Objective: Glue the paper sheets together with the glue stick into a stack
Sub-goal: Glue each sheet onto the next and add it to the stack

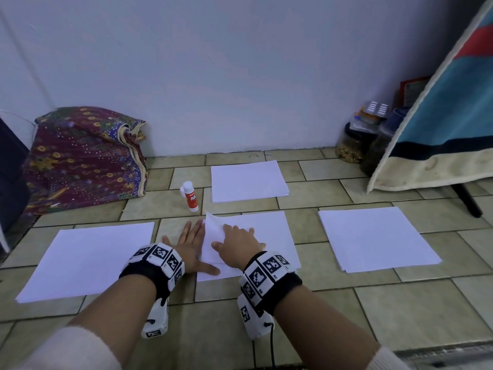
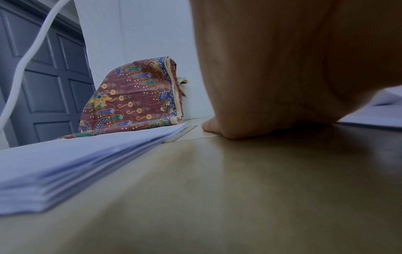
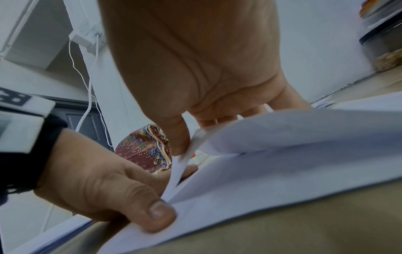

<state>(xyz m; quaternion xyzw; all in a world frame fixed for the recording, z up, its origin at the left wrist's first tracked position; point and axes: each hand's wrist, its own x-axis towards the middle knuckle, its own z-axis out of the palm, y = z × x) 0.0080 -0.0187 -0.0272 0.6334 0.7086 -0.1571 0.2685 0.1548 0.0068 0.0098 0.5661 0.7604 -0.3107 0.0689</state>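
The glue stick (image 1: pixel 191 196) stands upright and capped on the tiled floor (image 1: pixel 400 303), at about eleven o'clock from the two hands and well clear of them. Just nearer, the middle pile of paper (image 1: pixel 266 225) lies flat on the tiles, and its top sheet (image 1: pixel 213 236) is lifted and curled over at its left edge. The right hand (image 1: pixel 237 243) rests on top of that raised sheet, and from the right wrist view its thumb and fingers pinch the curled edge, so this grip is grasping the sheet. The left hand (image 1: pixel 190 243) lies flat beside it at nine o'clock, fingers straight and spread on the tiles, its thumb pressing down the near left corner of the pile below; that grip is released, holding nothing. Three more piles lie around: one (image 1: pixel 249 180) at twelve o'clock beyond the hands, one (image 1: pixel 88 260) at nine o'clock, one (image 1: pixel 376 236) at three o'clock, all apart from each other. Farther out, a patterned cloth bundle (image 1: pixel 85 158) leans against the wall at ten o'clock, and at two o'clock some jars (image 1: pixel 354 142) stand in the corner beside a hanging blue cloth (image 1: pixel 448 116).
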